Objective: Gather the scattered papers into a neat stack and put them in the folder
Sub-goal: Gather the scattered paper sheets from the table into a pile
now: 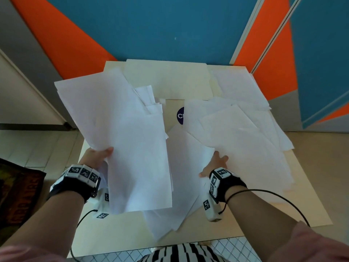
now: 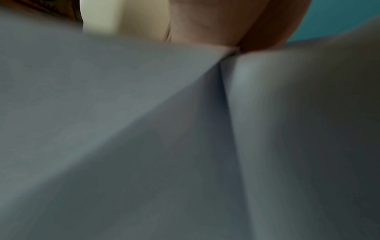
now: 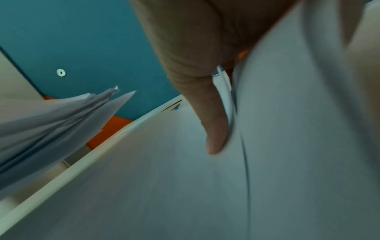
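My left hand point(image 1: 102, 154) grips a loose bundle of white papers point(image 1: 120, 138) and holds it above the left side of the cream table point(image 1: 302, 195), thumb on top. In the left wrist view the sheets point(image 2: 123, 129) fill the picture below the hand point(image 2: 205, 24). My right hand point(image 1: 217, 163) reaches into the spread papers on the right point(image 1: 245, 140); its fingers are hidden under them. In the right wrist view the thumb point(image 3: 213, 126) lies against the edges of these sheets point(image 3: 308, 129). More sheets point(image 1: 181, 176) lie in the middle. The cream folder point(image 1: 170, 80) lies flat at the back.
A round purple sticker point(image 1: 180, 115) shows on the table between the piles. Blue and orange wall panels point(image 1: 151, 25) rise right behind the table. A dark printed object point(image 1: 17, 195) lies on the tiled floor at the left. A cable point(image 1: 273, 193) loops from my right wrist.
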